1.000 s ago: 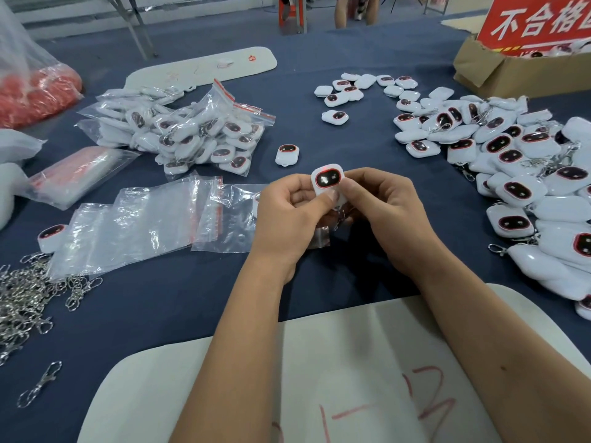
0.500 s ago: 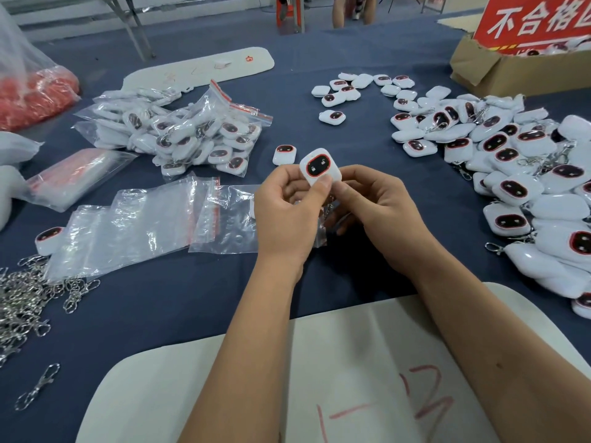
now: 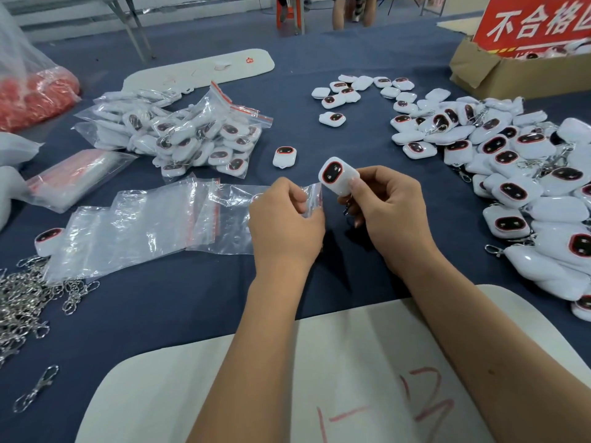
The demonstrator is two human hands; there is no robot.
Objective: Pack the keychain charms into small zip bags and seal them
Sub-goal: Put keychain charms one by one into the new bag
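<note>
- Centrally, the right hand (image 3: 388, 209) holds one white keychain charm (image 3: 338, 176) above the worktop (image 3: 319, 139), thumb and fingers (image 3: 355, 186) pinching its lower end, its dark red-ringed face turned up toward the camera.
- Just left of it, the left hand (image 3: 286, 223) pinches the red-striped mouth of a small clear zip bag (image 3: 311, 199), fingers curled around the plastic; the bag's mouth is near the charm, and the charm is still outside it.
- More empty zip bags (image 3: 134, 228) lie flat and overlapping on the blue cloth to the left of the left hand.
- Behind those, a heap of packed bags (image 3: 185, 135) with charms inside sits on the worktop.
- One loose charm (image 3: 284, 156) lies alone just beyond the hands.
- A big pile of unpacked charms (image 3: 527, 193) spreads along the right side, some with metal clasps attached.
- A tangle of silver clasps (image 3: 22, 302) lies at the left edge.
- A white board (image 3: 287, 378) with red marks sits under the forearms at the near edge.
- A cardboard box (image 3: 499, 75) with a red sign stands at the far right.
</note>
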